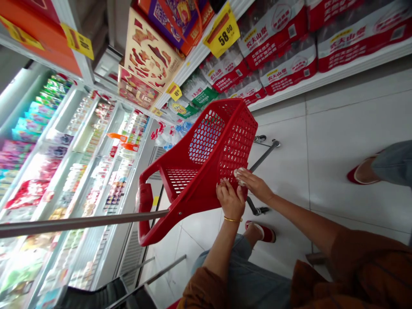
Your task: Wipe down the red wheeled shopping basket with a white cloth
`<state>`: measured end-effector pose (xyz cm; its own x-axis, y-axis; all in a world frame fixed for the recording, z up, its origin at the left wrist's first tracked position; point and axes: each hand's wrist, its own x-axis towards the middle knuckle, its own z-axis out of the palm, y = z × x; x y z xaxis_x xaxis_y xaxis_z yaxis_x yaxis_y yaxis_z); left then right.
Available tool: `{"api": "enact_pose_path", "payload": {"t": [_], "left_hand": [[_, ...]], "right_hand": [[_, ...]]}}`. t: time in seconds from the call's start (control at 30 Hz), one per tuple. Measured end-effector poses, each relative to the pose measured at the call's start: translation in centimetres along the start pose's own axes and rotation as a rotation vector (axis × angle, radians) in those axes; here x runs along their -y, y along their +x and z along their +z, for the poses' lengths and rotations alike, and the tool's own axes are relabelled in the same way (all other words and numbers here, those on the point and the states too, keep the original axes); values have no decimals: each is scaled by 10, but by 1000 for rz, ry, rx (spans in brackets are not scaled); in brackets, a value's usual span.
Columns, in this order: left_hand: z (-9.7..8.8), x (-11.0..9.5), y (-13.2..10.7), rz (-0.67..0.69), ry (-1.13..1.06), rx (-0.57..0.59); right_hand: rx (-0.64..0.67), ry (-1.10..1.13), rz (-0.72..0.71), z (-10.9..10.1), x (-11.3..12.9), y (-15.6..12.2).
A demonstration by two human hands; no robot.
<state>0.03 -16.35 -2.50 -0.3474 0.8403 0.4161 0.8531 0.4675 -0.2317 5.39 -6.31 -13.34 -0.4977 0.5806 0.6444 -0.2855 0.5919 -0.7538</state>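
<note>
- The left hand (pixel 230 199) is angled up from a bare forearm, with the fingers curled narrowly over the moulded red rim; a thin gold bangle (pixel 233 219) is worn at the wrist.
- The right hand (pixel 255 184) is stretched forward from a long, extended arm, and its fingers are pressed closely onto a crumpled white scrap (pixel 238 177) against the basket wall. The scrap's material cannot be told.
- The hands are held just beside each other on the near side of a wheeled shopping basket (pixel 189 189), made of glossy red plastic with walls perforated in a honeycomb-like mesh.
- The basket is seen above a white tiled floor (pixel 337 150), with a slim grey metal pull rod (pixel 80 222) extending from it and a metal wheeled frame (pixel 264 156) beneath.
- Rust-brown sleeves (pixel 354 266) are seen at the upper arms, with denim trousers (pixel 238 274) and red-trimmed shoes (pixel 260 231) below.
- Shrink-wrapped packs of bottled water (pixel 277 38) in red-and-white film are stacked on a white shelf (pixel 354 60), beside a yellow price tag (pixel 222 30) and patterned gift boxes (pixel 148 53).
- Brightly packaged goods are ranked in a refrigerated display case (pixel 144 141) alongside the basket.
</note>
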Motion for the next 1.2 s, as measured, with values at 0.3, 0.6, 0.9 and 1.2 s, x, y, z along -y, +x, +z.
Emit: {"api": "enact_pose_path", "payload": {"t": [0.3, 0.6, 0.9, 1.2], "left_hand": [[-5, 4, -12, 13, 7, -7], [-8, 4, -14, -30, -17, 16], [-19, 6, -6, 17, 114, 11], [-15, 12, 19, -105, 197, -82]], "right_hand": [[5, -4, -242, -3, 44, 82], [45, -16, -177, 9, 27, 47], [39, -23, -155, 11, 20, 21], [27, 1, -83, 14, 25, 19]]}}
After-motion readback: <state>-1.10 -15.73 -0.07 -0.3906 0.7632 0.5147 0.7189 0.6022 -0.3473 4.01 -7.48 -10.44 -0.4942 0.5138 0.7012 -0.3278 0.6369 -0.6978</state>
